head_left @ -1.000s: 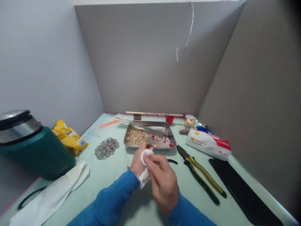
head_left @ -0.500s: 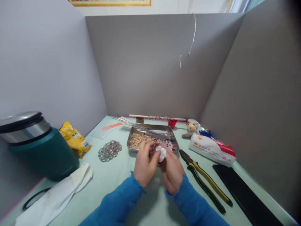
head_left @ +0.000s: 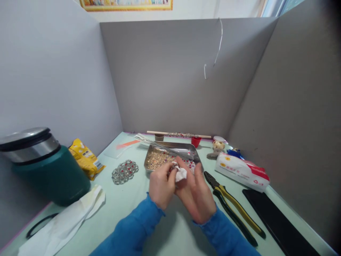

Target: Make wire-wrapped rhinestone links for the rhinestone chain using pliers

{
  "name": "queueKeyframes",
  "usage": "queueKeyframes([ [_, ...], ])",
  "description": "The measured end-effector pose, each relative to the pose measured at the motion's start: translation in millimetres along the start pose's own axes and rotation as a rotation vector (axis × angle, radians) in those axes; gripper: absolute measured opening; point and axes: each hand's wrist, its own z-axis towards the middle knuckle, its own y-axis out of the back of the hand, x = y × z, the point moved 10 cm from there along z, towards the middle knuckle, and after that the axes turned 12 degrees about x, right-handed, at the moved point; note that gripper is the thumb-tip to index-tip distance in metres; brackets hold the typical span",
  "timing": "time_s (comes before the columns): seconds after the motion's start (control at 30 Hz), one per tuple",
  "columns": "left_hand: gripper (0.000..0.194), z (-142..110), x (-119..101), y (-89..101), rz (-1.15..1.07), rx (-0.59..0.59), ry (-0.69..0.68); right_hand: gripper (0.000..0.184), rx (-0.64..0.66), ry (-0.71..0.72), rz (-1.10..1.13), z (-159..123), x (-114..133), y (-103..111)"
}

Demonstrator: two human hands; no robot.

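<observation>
My left hand (head_left: 161,185) pinches a crumpled white tissue (head_left: 181,173) between thumb and fingers. Beside it, my right hand (head_left: 196,192) is opened out, thumb and fingers apart, with its fingers behind the tissue. Whether anything is wrapped inside the tissue cannot be made out. Just beyond both hands lies a metal tray (head_left: 198,156) of gold, clear and red beads, its near edge partly hidden by them. A bundle of thin wires (head_left: 162,146) rests across the tray. Left of my hands is a flat beaded piece (head_left: 124,172) with red beads.
Pliers (head_left: 231,206), a black flat object (head_left: 277,220) and a tissue pack (head_left: 242,171) lie to the right. On the left are a green flask (head_left: 50,177), a yellow packet (head_left: 85,159) and a white cloth (head_left: 64,220). A beaded stick (head_left: 179,134) spans two cups (head_left: 196,142) behind the tray.
My right hand has opened its fingers and turned outward, away from its earlier curled grip. The tissue remains in my left hand, slightly lower and further left.
</observation>
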Motion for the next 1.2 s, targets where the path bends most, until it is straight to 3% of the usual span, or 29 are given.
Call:
queueKeyframes([
  [0.17,0.014,-10.4,-13.3,-23.4,0.062,0.082,-0.014,0.058,-0.079,0.054,-0.050,-1.8,3.5,10.6],
  [0.27,0.014,-14.8,-16.7,-22.5,0.030,0.066,-0.097,0.060,-0.022,0.027,-0.012,0.2,5.0,9.7],
  [0.43,0.025,-28.2,-30.4,-24.8,0.179,0.021,-0.346,0.068,0.047,0.036,0.007,2.1,7.8,6.1],
  [0.63,0.026,-42.3,-45.4,-20.6,0.140,0.059,-0.455,0.072,0.050,0.015,0.033,-1.5,9.8,12.3],
  [0.7,0.023,-39.2,-45.8,-13.2,0.076,0.045,-0.394,0.071,0.030,0.023,0.050,-2.9,10.5,15.1],
  [0.8,0.018,-24.9,-29.4,-3.8,-0.016,0.004,-0.161,0.068,0.068,0.001,0.045,-4.4,4.2,9.8],
  [0.87,0.018,-15.8,-24.1,-9.7,-0.061,0.069,-0.097,0.065,0.076,-0.004,0.030,-6.0,0.2,7.5],
  [1.0,0.011,-10.5,-19.3,-26.8,-0.114,0.209,-0.066,0.064,0.068,-0.058,0.014,-7.8,-7.5,7.4],
  [1.1,0.013,-17.6,-17.9,-23.9,-0.038,0.136,-0.072,0.068,0.098,-0.107,0.054,-5.8,-12.8,2.5],
  [1.2,0.027,-29.1,-28.0,-18.0,0.080,0.062,-0.196,0.072,0.101,-0.122,0.057,-2.4,-12.1,0.6],
])
